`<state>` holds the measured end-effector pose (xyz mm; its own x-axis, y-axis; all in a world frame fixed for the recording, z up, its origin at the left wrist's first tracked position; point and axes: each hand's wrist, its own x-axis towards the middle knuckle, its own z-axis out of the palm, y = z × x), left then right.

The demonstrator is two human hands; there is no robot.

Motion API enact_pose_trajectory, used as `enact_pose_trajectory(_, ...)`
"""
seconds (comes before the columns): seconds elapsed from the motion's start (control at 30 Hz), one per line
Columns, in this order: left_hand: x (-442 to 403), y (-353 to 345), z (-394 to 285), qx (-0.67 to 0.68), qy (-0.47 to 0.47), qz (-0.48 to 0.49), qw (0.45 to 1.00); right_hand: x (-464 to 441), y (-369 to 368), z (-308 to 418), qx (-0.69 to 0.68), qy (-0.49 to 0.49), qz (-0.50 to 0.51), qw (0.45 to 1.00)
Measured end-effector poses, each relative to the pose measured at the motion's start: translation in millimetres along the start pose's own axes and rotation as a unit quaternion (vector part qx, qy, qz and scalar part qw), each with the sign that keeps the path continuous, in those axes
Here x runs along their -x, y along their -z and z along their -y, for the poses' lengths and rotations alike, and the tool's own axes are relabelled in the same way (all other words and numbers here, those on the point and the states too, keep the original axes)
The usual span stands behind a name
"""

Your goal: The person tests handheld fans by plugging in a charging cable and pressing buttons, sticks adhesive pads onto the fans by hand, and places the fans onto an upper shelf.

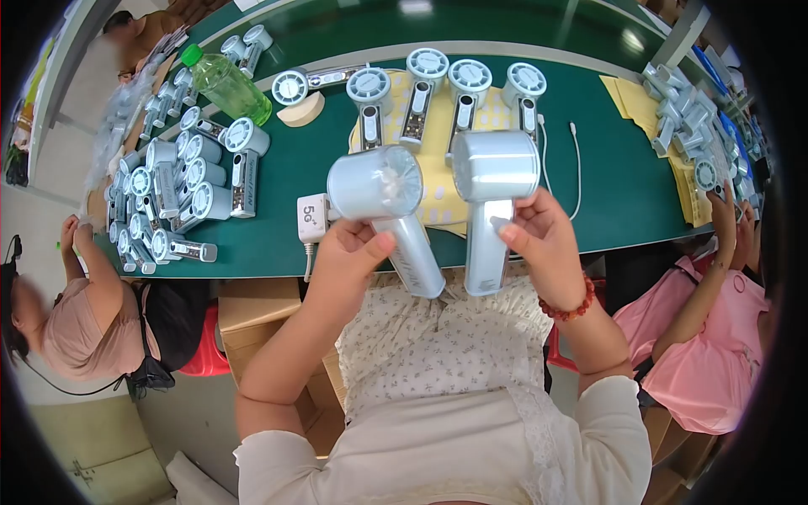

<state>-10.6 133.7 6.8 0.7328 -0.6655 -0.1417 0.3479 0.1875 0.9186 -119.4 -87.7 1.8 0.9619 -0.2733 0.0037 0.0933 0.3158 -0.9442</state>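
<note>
My left hand point(352, 257) is closed around the neck of a light blue handheld fan point(375, 183), whose handle slants down to the right. In my right hand point(543, 236) is a second light blue fan point(497, 167), held nearly upright with its head at the top. The two fans are side by side in front of my lap, close to the table's front edge. Beyond them, several similar fans point(427, 66) lie in a row on a yellow dotted cloth point(438, 192). A white block marked 5G point(313, 219) sits left of the held fans.
Many fans point(204, 174) crowd the green table's left side, near a green bottle point(227, 88). Another pile point(683, 109) and yellow sheets point(627, 101) are at the right. White cables point(576, 168) lie nearby. One person sits at each side; another is at the upper left.
</note>
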Motion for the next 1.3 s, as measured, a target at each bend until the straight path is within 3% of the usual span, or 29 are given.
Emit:
enact_pose_trajectory(0.1,-1,-5,4,0.180,0.080,0.091,0.976,0,-5,0,-0.181,-0.121,0.058,0.974)
enact_pose_trajectory(0.2,-2,-8,10,0.244,0.102,0.131,0.955,1,-4,-10,-0.234,-0.131,0.106,0.957)
enact_pose_trajectory(0.4,-15,-11,11,0.221,0.048,0.135,0.965,11,23,-9,-0.303,-0.099,0.111,0.941)
enact_pose_trajectory(0.47,-34,-35,-9,0.077,0.016,0.072,0.994,15,49,-9,-0.316,-0.055,0.073,0.944)
enact_pose_trajectory(0.53,-64,-55,-23,-0.118,-0.070,0.015,0.990,15,56,29,-0.193,-0.007,-0.038,0.981)
enact_pose_trajectory(0.63,-101,-108,-30,-0.358,-0.234,-0.030,0.903,5,76,64,0.017,0.067,-0.165,0.984)
enact_pose_trajectory(0.7,-116,-147,-38,-0.421,-0.226,-0.013,0.879,-8,94,72,0.191,0.121,-0.269,0.936)
enact_pose_trajectory(0.77,-145,-172,-20,-0.505,-0.280,-0.015,0.816,-29,121,72,0.371,0.163,-0.321,0.856)
enact_pose_trajectory(0.83,-166,-192,-5,-0.572,-0.265,-0.026,0.776,-46,129,76,0.461,0.134,-0.369,0.796)
enact_pose_trajectory(0.9,-182,-202,5,-0.590,-0.239,-0.031,0.771,-63,136,74,0.532,0.154,-0.370,0.746)
enact_pose_trajectory(0.97,-200,-207,16,-0.605,-0.215,-0.037,0.766,-84,155,61,0.586,0.154,-0.374,0.702)
enact_pose_trajectory(1.0,-209,-205,21,-0.611,-0.216,-0.042,0.760,-89,152,62,0.571,0.130,-0.382,0.715)
enact_pose_trajectory(1.1,-224,-208,36,-0.645,-0.225,-0.060,0.728,-105,160,48,0.618,0.056,-0.383,0.685)
enact_pose_trajectory(1.23,-225,-207,42,-0.669,-0.289,-0.047,0.684,-105,161,47,0.595,0.057,-0.385,0.703)
enact_pose_trajectory(1.3,-217,-202,37,-0.678,-0.267,-0.021,0.684,-100,162,48,0.548,0.054,-0.367,0.750)
